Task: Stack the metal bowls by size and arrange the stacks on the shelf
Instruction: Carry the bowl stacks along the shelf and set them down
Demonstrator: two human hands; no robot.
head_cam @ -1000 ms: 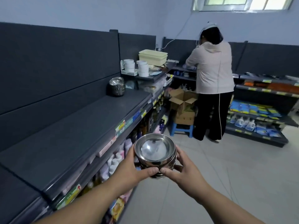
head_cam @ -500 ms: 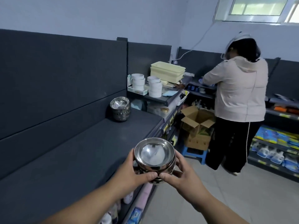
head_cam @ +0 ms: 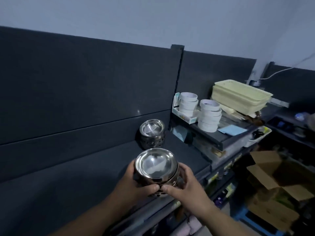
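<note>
1. Your left hand [head_cam: 134,183] curls round the left side of the stack of metal bowls [head_cam: 156,165], with the thumb across the near wall.
2. Your right hand [head_cam: 185,189] grips the stack's right side, and the two thumbs meet low at the front.
3. You hold the stack over the dark shelf [head_cam: 85,176] near its front edge. Whether it touches the shelf cannot be told.
4. A second stack of bowls [head_cam: 152,132] stands on the shelf against the back panel, just beyond the held one.
5. On a higher ledge to the right sit white round items [head_cam: 208,114] and cream trays [head_cam: 238,96].
</note>
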